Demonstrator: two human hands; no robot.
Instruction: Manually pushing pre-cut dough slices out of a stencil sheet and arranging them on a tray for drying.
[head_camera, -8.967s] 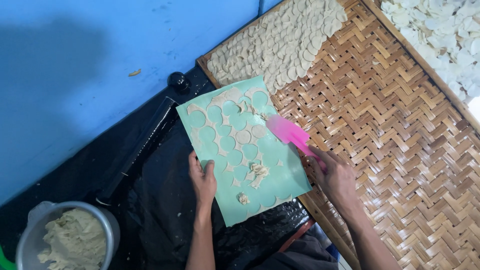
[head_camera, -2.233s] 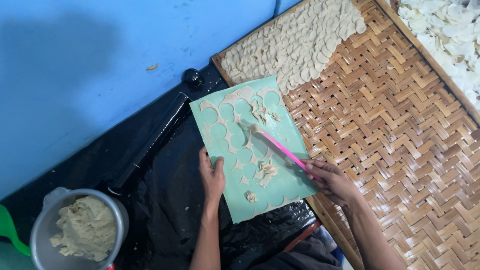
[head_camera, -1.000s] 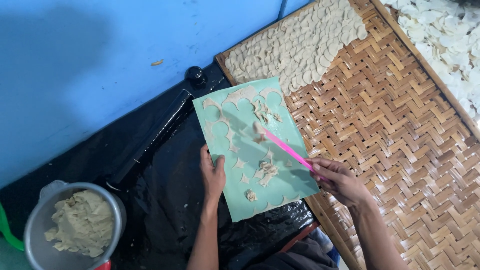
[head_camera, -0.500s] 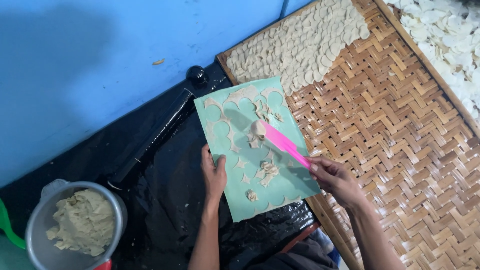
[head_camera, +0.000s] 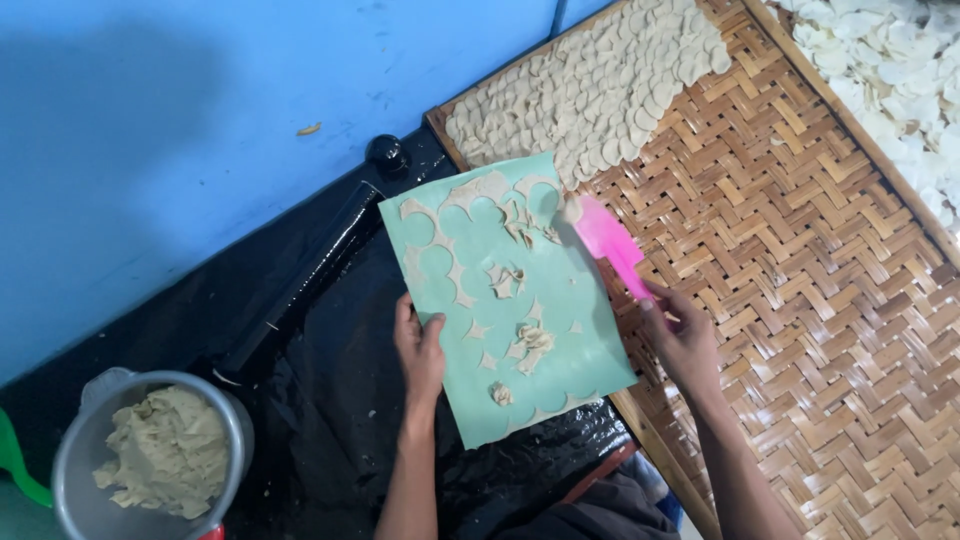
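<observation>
At the centre of the frame lies a pale green rectangular sheet (head_camera: 505, 300), resting partly on black plastic sheeting (head_camera: 330, 400) and partly over the edge of a woven bamboo tray (head_camera: 800, 300). The left hand (head_camera: 420, 345) presses on the sheet's left edge, thumb on top and fingers curled around it, pinning it. The right hand (head_camera: 685, 340) is clenched around the handle of a pink plastic scraper (head_camera: 612, 245), whose blade sits at the sheet's upper right edge, just beside the tray.

The round pieces appear already lifted off — only the thin web of leftover dough trimmings (head_camera: 520, 345) and a few crumpled bits remain on the green surface. Overlapping pale dough discs (head_camera: 590, 85) fill the tray's upper-left part; most of its weave is still bare. A metal bowl of raw dough (head_camera: 165, 455) sits lower left — plenty looks left to work.
</observation>
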